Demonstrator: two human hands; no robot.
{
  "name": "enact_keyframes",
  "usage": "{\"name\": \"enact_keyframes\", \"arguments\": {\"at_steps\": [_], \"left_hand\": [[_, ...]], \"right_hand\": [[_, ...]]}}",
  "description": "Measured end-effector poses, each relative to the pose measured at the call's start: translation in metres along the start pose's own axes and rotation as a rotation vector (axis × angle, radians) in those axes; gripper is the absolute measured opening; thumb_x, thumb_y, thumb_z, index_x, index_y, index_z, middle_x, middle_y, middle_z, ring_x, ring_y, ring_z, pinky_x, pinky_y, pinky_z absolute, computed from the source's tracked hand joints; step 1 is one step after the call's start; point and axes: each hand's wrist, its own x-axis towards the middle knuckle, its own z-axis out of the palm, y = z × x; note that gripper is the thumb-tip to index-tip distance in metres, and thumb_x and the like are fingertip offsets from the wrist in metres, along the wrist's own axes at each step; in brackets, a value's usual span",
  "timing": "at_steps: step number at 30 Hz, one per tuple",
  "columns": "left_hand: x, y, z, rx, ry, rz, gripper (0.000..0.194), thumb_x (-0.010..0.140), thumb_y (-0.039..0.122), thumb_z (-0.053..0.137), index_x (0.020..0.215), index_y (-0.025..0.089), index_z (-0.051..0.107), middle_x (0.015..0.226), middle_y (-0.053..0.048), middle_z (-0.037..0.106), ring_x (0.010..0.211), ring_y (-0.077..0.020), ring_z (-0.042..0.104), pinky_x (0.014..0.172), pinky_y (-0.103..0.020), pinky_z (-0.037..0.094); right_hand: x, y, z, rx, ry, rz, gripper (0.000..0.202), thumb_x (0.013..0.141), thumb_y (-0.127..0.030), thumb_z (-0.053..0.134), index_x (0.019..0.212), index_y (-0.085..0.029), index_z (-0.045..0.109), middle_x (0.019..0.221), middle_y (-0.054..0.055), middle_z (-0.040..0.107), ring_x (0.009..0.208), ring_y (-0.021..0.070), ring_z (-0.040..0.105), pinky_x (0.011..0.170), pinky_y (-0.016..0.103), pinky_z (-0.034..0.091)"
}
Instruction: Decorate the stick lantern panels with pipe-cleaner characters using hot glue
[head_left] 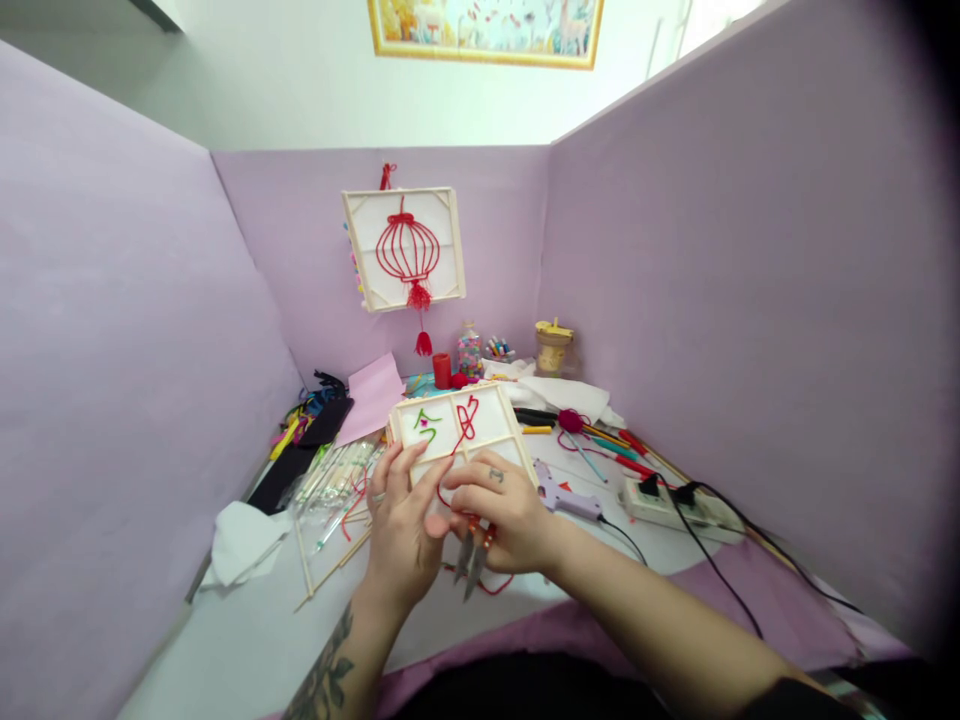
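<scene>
A white panel in a pale wooden frame (498, 428), split into sections by thin strips, is tilted up in front of me. Green yarn strokes with a small purple spot (425, 422) fill its upper left section. Looped red yarn (466, 418) lies in the upper right one and runs down toward my fingers. My left hand (401, 525) grips the panel's lower left side, its index finger reaching to the yarn. Scissors (472, 565) with orange handles are tucked in my right hand (504, 508), blades pointing down toward me. Its fingertips bend over the panel at the red yarn; the exact pinch is hidden.
Right of the panel lie a lilac glue gun (566, 497) and a power strip (679, 508) with black cords. Bagged sticks (337, 475) and crumpled white paper (241, 540) are on the left. A red lantern picture (407, 250) hangs on the back partition.
</scene>
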Motion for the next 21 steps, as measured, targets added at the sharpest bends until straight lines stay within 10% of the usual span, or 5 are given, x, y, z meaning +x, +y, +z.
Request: {"name": "enact_keyframes", "arguments": {"at_steps": [8, 21], "left_hand": [[0.0, 0.003, -0.001, -0.02, 0.023, -0.03, 0.078, 0.092, 0.064, 0.01, 0.125, 0.02, 0.064, 0.135, -0.014, 0.048, 0.135, -0.0305, 0.03, 0.113, -0.05, 0.024], [0.0, 0.004, -0.001, -0.025, 0.039, 0.024, 0.069, 0.095, 0.059, 0.015, 0.126, 0.019, 0.062, 0.134, -0.013, 0.049, 0.134, -0.029, 0.031, 0.112, -0.048, 0.025]], "right_hand": [[0.005, 0.058, -0.043, -0.301, 0.089, 0.111, 0.027, 0.087, -0.02, 0.06, 0.112, -0.023, 0.067, 0.106, 0.01, 0.059, 0.092, 0.0217, 0.057, 0.079, 0.038, 0.051], [-0.005, 0.084, -0.037, -0.409, -0.061, 0.095, 0.032, 0.089, -0.027, 0.058, 0.119, -0.028, 0.068, 0.122, 0.011, 0.056, 0.106, 0.0263, 0.051, 0.092, 0.046, 0.048]]}}
